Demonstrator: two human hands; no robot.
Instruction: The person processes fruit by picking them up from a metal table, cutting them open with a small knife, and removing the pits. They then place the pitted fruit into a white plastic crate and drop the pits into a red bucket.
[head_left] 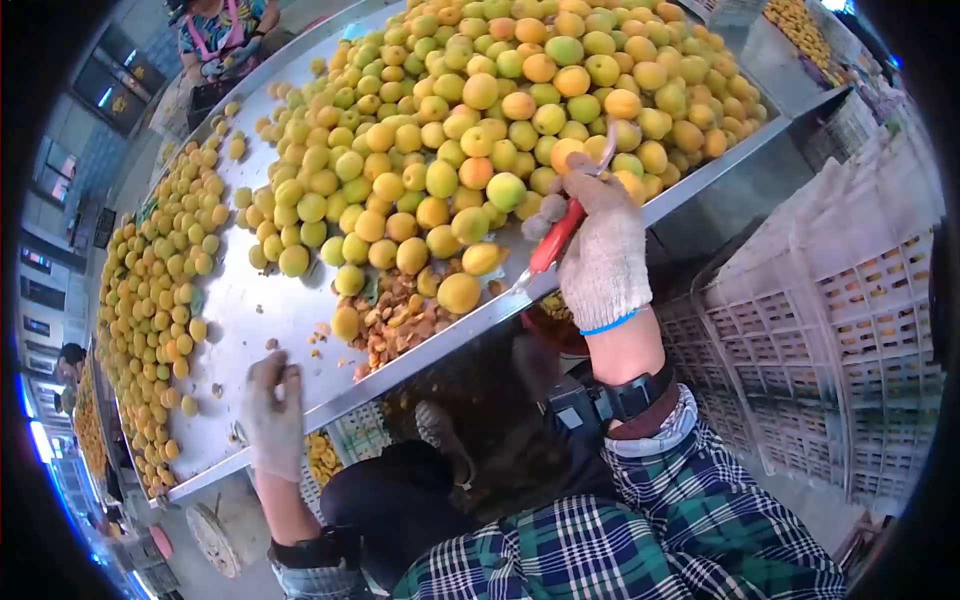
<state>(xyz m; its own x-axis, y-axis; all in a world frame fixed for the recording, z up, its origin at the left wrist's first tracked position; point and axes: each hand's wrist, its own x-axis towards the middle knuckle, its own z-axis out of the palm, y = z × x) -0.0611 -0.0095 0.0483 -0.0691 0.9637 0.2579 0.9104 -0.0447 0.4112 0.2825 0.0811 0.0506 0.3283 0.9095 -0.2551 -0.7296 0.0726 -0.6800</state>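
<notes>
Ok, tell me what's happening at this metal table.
The person's gloved right hand holds a red-handled tool by the near edge of the metal table, which is heaped with yellow and green fruit. The gloved left hand is at that edge too, with nothing visible in it. Between them lie brown and orange bits.

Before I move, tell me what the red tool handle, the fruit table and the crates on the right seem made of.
Red tool handle: probably plastic; smooth, glossy highlights. Fruit table: likely steel; grey, softly reflective, thin raised rim. Crates: apparently molded plastic; dull, pale lattice walls.
</notes>
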